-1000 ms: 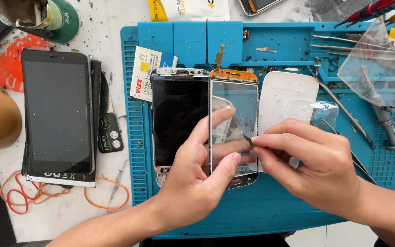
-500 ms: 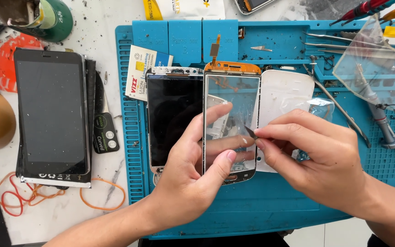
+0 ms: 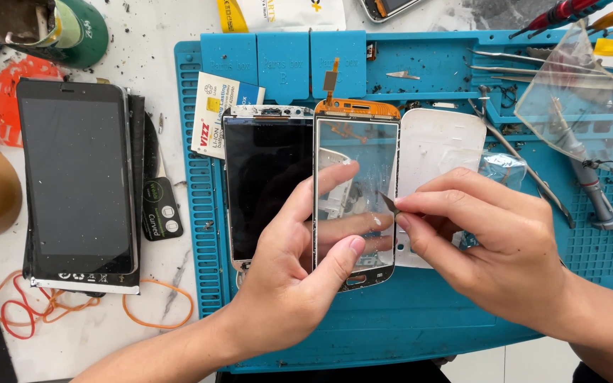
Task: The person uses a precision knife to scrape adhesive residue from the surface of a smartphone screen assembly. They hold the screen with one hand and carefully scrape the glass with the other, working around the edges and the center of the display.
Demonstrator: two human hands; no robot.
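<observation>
My left hand [image 3: 299, 276] holds a clear glass touch panel [image 3: 356, 149] with an orange flex strip at its top, thumb on its lower front and fingers behind it. My right hand [image 3: 491, 248] pinches a small dark tab of film [image 3: 389, 203] at the panel's right edge. Under and left of the panel lies a phone body with a dark screen [image 3: 264, 177]. A white back cover [image 3: 438, 145] rests to the right, all on a blue work mat [image 3: 391, 319].
A larger black phone [image 3: 76, 184] lies on the white table at left, above orange rubber bands [image 3: 44, 308]. A green roll [image 3: 72, 32] is at top left. Tweezers, screwdrivers [image 3: 590, 184] and a clear plastic sheet [image 3: 583, 106] fill the mat's right side. A small card [image 3: 214, 120] lies by the phone body.
The view has shifted slightly. My right hand has drawn the film tab a little to the right at the panel's edge; my left hand keeps its hold on the panel.
</observation>
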